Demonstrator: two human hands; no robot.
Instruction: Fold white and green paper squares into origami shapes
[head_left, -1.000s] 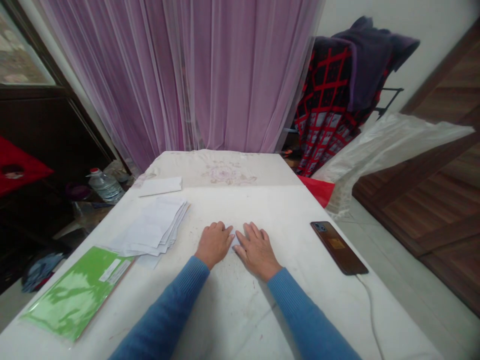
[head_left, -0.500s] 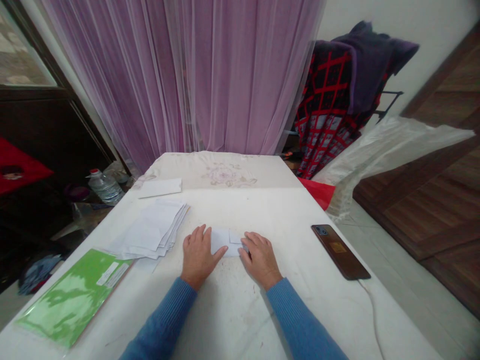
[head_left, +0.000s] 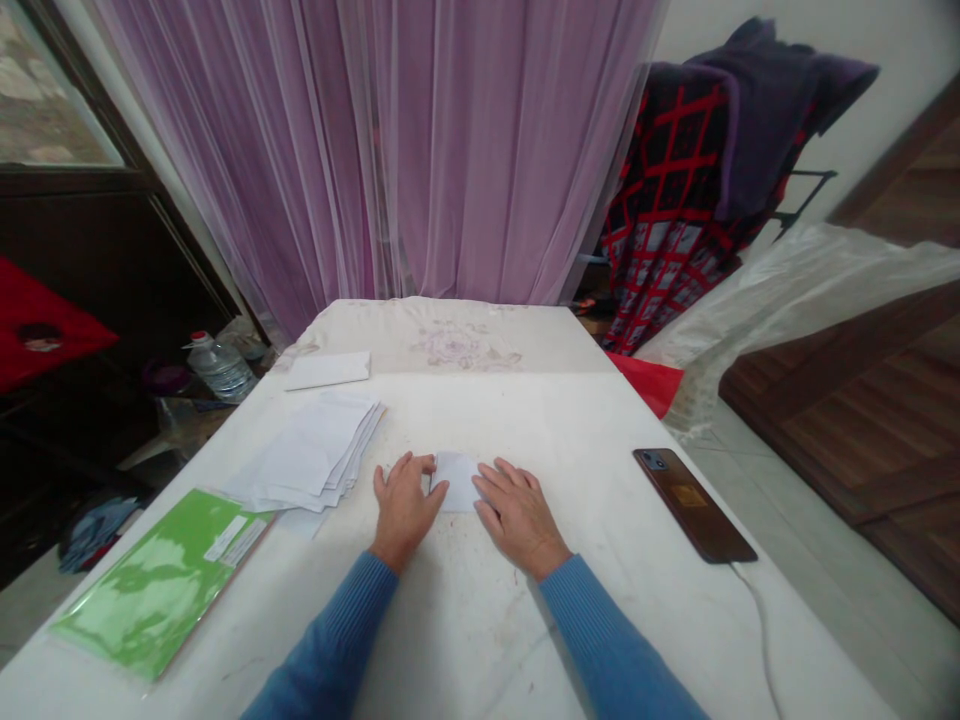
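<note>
A small folded white paper [head_left: 455, 483] lies on the white tablecloth between my hands. At its left edge, my left hand [head_left: 406, 508] has thumb and bent index finger against the paper, gripping that side. My right hand [head_left: 519, 512] rests on the right edge with its fingers stretched out flat and the thumb apart. The upper face of the paper looks plain, and its right border is partly hidden under my right fingertips. Left of my hands is a loose stack of white paper sheets [head_left: 315, 450].
A green plastic-wrapped packet [head_left: 157, 585] lies at the table's left front. Behind the stack is a flat white box-like piece [head_left: 328, 371]. To the right is a brown phone [head_left: 694, 505] with a white cable [head_left: 761, 620]. A purple curtain [head_left: 480, 150] hangs beyond the table.
The paper's visible flap and seam at the upper right no longer show; it now looks narrower and plain. My left fingers have bent in at its left edge. The view has shifted slightly.
</note>
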